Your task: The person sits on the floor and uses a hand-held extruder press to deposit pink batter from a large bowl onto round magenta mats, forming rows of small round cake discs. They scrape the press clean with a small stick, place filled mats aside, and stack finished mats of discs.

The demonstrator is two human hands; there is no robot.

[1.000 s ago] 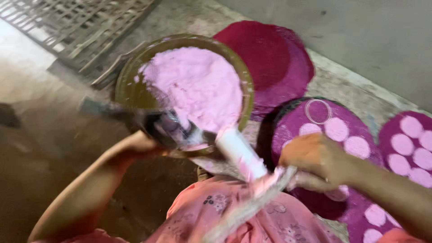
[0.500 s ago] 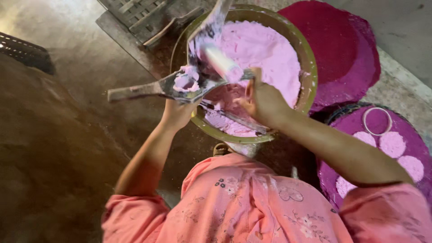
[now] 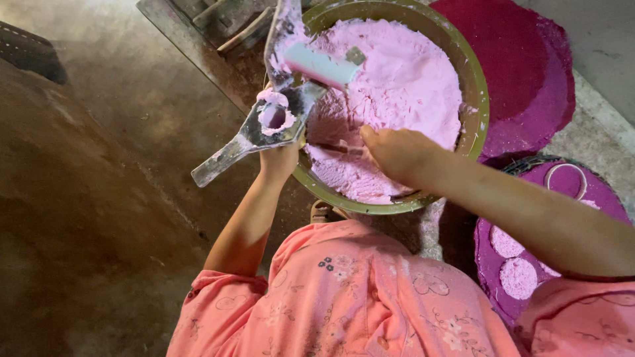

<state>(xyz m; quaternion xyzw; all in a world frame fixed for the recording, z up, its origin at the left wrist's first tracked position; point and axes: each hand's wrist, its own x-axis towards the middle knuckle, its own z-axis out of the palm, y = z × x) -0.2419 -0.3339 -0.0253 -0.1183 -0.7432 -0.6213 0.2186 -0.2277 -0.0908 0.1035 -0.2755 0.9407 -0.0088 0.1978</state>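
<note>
A large olive-green bowl (image 3: 477, 86) holds a heap of pink dough (image 3: 397, 86). My left hand (image 3: 279, 158) grips a hinged metal press (image 3: 274, 119) at the bowl's near left rim. The press stands swung open, its round cup ringed with pink dough and its pink-coated plunger (image 3: 321, 65) tilted over the bowl. My right hand (image 3: 397, 151) reaches into the dough at the near side of the bowl, fingers curled into it. Whether the fingers hold a lump is hidden.
A dark magenta round mat (image 3: 529, 73) lies behind the bowl at the right. Another round mat (image 3: 549, 218) at the right carries flat pink discs and a thin ring. A metal grate (image 3: 211, 20) lies at the top left on brown concrete floor.
The press has swung wider open, with its plunger lifted over the bowl. My right hand has dropped from the press handle into the dough. The view has shifted slightly right.
</note>
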